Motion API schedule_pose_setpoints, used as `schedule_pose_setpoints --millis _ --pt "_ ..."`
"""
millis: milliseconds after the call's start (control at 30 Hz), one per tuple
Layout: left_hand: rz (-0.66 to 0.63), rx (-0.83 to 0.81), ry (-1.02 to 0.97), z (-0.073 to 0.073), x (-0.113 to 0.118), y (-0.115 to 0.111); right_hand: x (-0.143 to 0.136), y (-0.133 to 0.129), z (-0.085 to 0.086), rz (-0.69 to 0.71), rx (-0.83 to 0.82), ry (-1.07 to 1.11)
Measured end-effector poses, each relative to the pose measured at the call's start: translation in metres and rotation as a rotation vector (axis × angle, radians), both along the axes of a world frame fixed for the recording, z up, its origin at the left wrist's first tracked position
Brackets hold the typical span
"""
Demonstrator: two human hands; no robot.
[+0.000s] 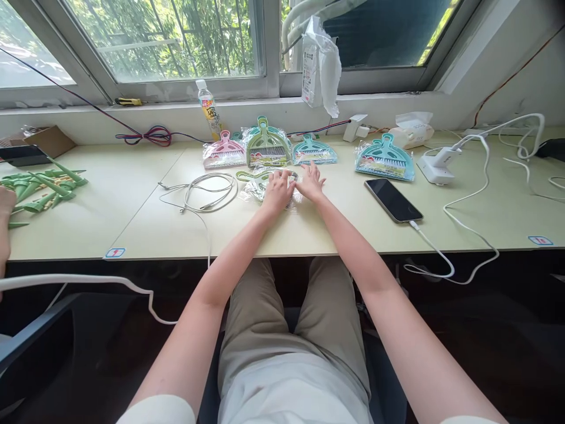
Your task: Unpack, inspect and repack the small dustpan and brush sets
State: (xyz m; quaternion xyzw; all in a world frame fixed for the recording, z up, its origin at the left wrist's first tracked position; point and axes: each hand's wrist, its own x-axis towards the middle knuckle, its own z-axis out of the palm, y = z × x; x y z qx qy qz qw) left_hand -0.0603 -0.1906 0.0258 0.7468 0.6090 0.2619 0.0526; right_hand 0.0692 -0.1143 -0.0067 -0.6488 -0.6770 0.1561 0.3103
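Observation:
A green mini dustpan-and-brush set (256,188) lies in clear plastic wrap on the table in front of me, its handle pointing left. My left hand (278,189) rests on top of it, fingers stretched out, covering much of the set. Beside it, my right hand (311,182) is at the package's right edge with its fingers apart, thumb close to the left hand. Behind the hands stand similar wrapped sets: a pink one (225,152), a larger green one (268,147) and a blue one (313,151). Another teal set (385,159) is farther right.
Left of my hands lies a coiled grey cable (212,191). A phone (392,200) charges on the right, near a white power adapter (436,166). A bottle (209,111) and tissue pack (412,129) stand behind. Green pieces (44,187) lie far left, beside another person's hand (5,203).

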Motion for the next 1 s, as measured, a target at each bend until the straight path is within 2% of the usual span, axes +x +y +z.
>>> schedule_pose_setpoints --millis 133,267,333,400,533,667,800,900,1000 --pt "-0.028 0.042 0.110 -0.002 0.000 -0.001 0.016 -0.006 0.012 -0.095 0.143 -0.079" --pt "-0.051 0.007 0.138 -0.007 0.002 -0.002 0.020 -0.009 0.013 -0.055 -0.025 -0.114" --pt "-0.043 -0.001 0.146 -0.008 0.002 -0.004 0.019 -0.008 0.009 -0.059 -0.025 -0.122" --pt "-0.030 -0.007 0.153 -0.007 -0.001 -0.005 0.020 -0.005 0.006 -0.006 0.050 -0.161" --pt "0.036 -0.053 0.177 -0.003 -0.011 -0.002 0.026 0.001 0.002 0.220 0.087 -0.280" --pt "0.087 -0.122 0.225 -0.004 -0.017 0.006 0.029 -0.001 0.001 0.258 0.167 -0.298" --pt "0.089 -0.096 0.241 -0.007 -0.017 0.009 0.025 -0.004 0.001 0.400 0.215 -0.348" --pt "0.101 -0.052 0.220 -0.006 -0.018 0.009 0.021 0.000 -0.001 0.382 0.222 -0.334" --pt "0.099 -0.157 0.209 -0.005 -0.023 0.011 0.022 0.004 -0.004 0.363 0.222 -0.277"
